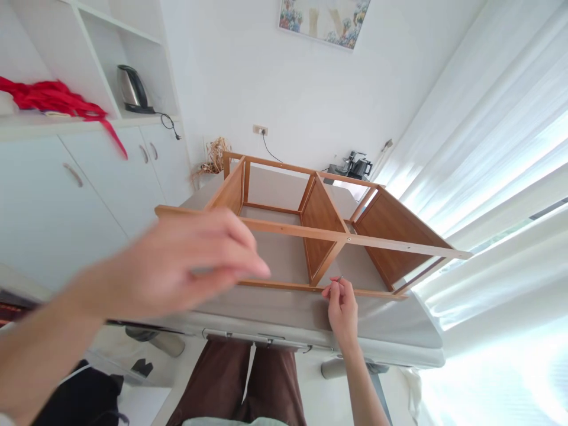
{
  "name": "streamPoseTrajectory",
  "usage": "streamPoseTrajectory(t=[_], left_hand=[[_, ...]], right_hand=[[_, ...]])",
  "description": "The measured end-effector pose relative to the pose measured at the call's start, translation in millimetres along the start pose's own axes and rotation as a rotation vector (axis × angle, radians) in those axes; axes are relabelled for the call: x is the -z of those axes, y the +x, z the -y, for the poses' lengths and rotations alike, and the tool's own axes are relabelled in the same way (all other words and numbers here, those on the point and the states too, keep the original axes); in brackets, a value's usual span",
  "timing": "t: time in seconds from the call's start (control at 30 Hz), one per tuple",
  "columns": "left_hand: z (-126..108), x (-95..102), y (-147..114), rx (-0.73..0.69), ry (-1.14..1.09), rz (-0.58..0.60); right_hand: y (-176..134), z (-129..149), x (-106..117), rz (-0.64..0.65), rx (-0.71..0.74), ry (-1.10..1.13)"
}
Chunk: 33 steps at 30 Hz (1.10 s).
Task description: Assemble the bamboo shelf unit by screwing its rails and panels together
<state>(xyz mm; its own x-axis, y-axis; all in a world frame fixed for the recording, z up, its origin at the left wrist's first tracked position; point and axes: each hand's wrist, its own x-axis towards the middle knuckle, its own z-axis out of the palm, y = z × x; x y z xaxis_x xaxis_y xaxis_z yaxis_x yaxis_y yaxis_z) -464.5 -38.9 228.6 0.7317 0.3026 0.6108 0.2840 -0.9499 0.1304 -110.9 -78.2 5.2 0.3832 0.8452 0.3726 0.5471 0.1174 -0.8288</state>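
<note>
A wooden shelf frame (326, 235) lies on its side on the grey-topped table (288, 307), with several brown panels between its rails. My left hand (199, 260) is raised over the frame's near left part, blurred by motion. Its thumb and fingers come together at the tips, and whatever they may hold cannot be made out. At the near lower rail, right of the middle panel (323, 222), my right hand (341, 305) pinches a small thin dark metal piece (340, 278). Its exact kind is too small to tell.
An electric kettle (132, 89) and red cloth (57, 97) sit on the white cabinet at left. Dried plants (217, 155) stand behind the frame. A black coffee appliance (357, 165) is at the back right. White curtains (488, 118) hang at right, near the frame's end.
</note>
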Motion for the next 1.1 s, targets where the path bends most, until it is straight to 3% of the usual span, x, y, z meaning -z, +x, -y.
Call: streamPoseTrajectory(t=[0.07,0.13,0.2,0.27,0.37,0.43,0.53,0.73,0.83,1.1], left_hand=[[-26,-77.8,16,-0.158,-0.106,0.122],[-26,-145.9,25,-0.182,-0.100,0.167],[-7,-193.7,30,-0.095,-0.165,0.285],[16,-218.1,33,-0.020,-0.167,0.304],[40,-223.0,36,0.052,-0.183,0.325],[44,-219.2,38,0.077,-0.196,0.342],[35,-221.1,35,0.071,-0.164,0.325],[6,-250.1,13,0.003,-0.072,0.191],[-3,-262.8,6,0.088,-0.165,0.133],[-10,-279.9,3,0.304,-0.324,0.079]], right_hand=[[0,-2,8,0.034,0.004,-0.025],[0,-4,18,0.065,0.005,-0.051],[1,-7,29,0.088,0.003,-0.073],[1,-8,39,0.106,-0.007,-0.092],[3,-7,46,0.137,-0.032,-0.113],[4,-5,46,0.162,-0.051,-0.112],[2,-1,38,0.187,-0.098,-0.051],[-17,-2,23,0.294,-0.147,0.123],[-22,-7,21,0.277,-0.168,0.111],[-21,-19,15,0.163,-0.039,0.043]])
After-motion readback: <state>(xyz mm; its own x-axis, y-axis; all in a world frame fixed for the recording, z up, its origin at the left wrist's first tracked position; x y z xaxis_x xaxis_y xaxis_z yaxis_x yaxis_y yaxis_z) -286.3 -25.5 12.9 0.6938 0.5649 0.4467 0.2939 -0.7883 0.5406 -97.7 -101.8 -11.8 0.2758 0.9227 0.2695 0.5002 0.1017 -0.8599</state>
